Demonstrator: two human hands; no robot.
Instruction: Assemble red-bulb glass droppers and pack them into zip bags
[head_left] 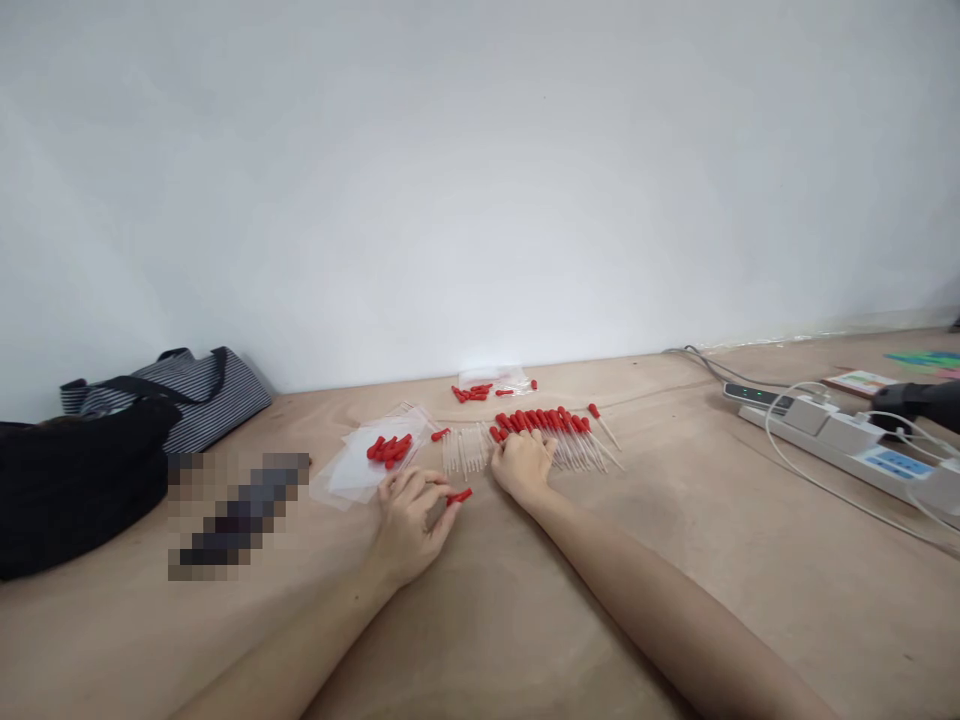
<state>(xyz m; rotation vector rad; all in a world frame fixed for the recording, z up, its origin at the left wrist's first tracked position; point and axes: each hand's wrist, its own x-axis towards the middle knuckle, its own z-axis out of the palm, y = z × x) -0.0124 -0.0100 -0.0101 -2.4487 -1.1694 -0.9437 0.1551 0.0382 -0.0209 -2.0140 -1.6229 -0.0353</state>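
A red rubber dropper bulb (pixel 460 496) is pinched between the thumb and fingers of my left hand (pixel 412 515), low over the wooden table. My right hand (pixel 525 465) lies on the left part of a row of droppers (pixel 577 440), thin clear tubes with red bulbs on their far ends. Its fingers are curled, and what they hold is hidden. Between my hands lie several bare clear tubes (pixel 465 445) side by side. A loose red bulb (pixel 440 434) sits at their left end. More red bulbs (pixel 390 450) are heaped on clear plastic bags (pixel 349 475).
Farther back, more red bulbs (pixel 472 393) lie by a clear bag (pixel 495 378) near the wall. To the left are a striped bag (pixel 217 400), a black cloth item (pixel 75 490) and a blurred-out object (pixel 247 510). A power strip (pixel 847 445) with cables stands right.
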